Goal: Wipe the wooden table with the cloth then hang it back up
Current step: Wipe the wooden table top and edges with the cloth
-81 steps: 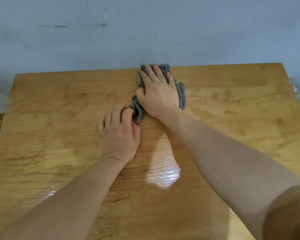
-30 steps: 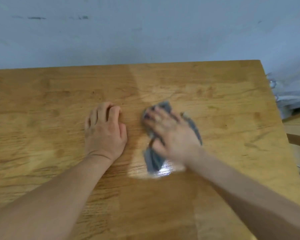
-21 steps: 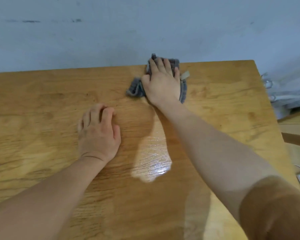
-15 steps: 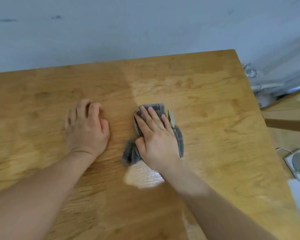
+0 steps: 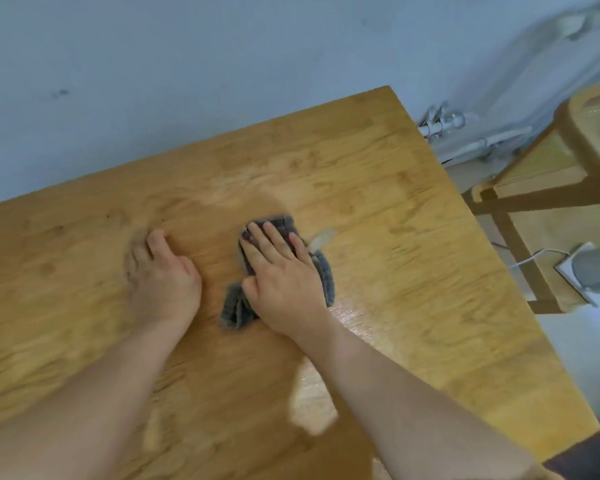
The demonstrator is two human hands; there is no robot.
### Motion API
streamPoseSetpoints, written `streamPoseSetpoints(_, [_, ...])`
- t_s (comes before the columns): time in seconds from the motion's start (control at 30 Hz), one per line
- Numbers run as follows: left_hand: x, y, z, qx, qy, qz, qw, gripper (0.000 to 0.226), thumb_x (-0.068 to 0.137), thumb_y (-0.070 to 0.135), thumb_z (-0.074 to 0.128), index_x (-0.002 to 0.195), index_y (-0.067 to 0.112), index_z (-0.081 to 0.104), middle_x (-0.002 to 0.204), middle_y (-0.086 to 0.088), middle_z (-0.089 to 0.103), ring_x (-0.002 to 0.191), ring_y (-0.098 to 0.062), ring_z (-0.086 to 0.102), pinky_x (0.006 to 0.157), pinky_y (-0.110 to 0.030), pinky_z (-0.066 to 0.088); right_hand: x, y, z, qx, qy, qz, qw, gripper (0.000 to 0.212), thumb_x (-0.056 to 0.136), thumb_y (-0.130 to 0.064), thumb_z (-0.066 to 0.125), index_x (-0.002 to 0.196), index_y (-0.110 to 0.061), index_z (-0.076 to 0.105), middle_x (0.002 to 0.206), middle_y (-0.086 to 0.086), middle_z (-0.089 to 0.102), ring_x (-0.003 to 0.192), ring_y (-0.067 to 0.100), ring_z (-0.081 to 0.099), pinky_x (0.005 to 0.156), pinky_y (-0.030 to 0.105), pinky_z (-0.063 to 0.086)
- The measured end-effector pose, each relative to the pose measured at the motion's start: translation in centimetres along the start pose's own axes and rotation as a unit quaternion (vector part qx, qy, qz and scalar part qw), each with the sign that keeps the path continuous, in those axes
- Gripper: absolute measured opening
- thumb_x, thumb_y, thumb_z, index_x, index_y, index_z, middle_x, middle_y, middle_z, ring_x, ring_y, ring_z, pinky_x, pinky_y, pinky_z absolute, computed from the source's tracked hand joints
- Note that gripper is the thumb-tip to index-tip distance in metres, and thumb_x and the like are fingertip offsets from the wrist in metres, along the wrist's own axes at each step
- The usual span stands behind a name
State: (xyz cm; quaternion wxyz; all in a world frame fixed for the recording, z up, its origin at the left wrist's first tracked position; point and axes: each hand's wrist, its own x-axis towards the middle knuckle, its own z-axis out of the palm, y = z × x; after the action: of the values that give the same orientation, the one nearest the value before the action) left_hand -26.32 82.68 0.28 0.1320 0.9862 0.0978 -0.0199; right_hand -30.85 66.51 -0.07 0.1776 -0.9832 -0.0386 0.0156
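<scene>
The wooden table [image 5: 413, 237] fills most of my view. Its far edge meets the pale wall [image 5: 187, 64], and a wooden frame [image 5: 534, 199] stands just beyond its right edge. I see open tabletop from the table's middle out to its far and right edges. Both forearms reach in from the table's near side. The right hand [image 5: 284, 282] lies flat at the table's middle, fingers straight and close together, pressing the bunched grey cloth [image 5: 234, 306]. The left hand [image 5: 163, 282] rests palm down, a little nearer the table's left side, its blurred fingers loosely bent and holding nothing. A pale tag [image 5: 321, 239] juts from the cloth toward the table's right edge.
</scene>
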Motion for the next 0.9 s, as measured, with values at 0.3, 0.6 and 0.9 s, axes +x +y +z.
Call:
streamPoseSetpoints(0.3, [-8.2,8.7,3.3,0.046,-0.068,0.171,0.982,0.063,0.089,0.034,0.021,0.147,0.009,0.03,0.155,-0.011,0.026,0.144,-0.027,0.019,0.116,-0.05,0.013,-5.4,15.0,-6.1,-0.043,0.094,0.313,0.944,0.062,0.087,-0.029,0.026,0.147,-0.017,0.039,0.157,0.001,0.03,0.147,0.019,0.02,0.119,0.044,0.014])
streamPoseSetpoints(0.6, [-8.0,7.9,3.3,0.039,-0.064,0.19,0.979,0.064,0.085,0.03,0.023,0.147,0.012,0.031,0.156,-0.009,0.025,0.145,-0.025,0.017,0.116,-0.047,0.013,-3.5,6.8,-3.3,0.024,-0.006,-0.002,1.0,0.057,0.085,-0.029,0.031,0.137,-0.018,0.053,0.148,-0.001,0.045,0.142,0.016,0.033,0.117,0.041,0.02])
streamPoseSetpoints(0.9, [-2.3,5.6,1.4,0.079,-0.054,0.21,0.973,0.059,0.09,0.032,0.023,0.145,0.018,0.035,0.153,-0.003,0.033,0.14,-0.02,0.028,0.112,-0.043,0.019,-1.3,11.3,-4.8,-0.03,0.097,0.273,0.957,0.056,0.089,-0.023,0.032,0.143,-0.013,0.044,0.155,0.005,0.034,0.145,0.023,0.025,0.117,0.046,0.016])
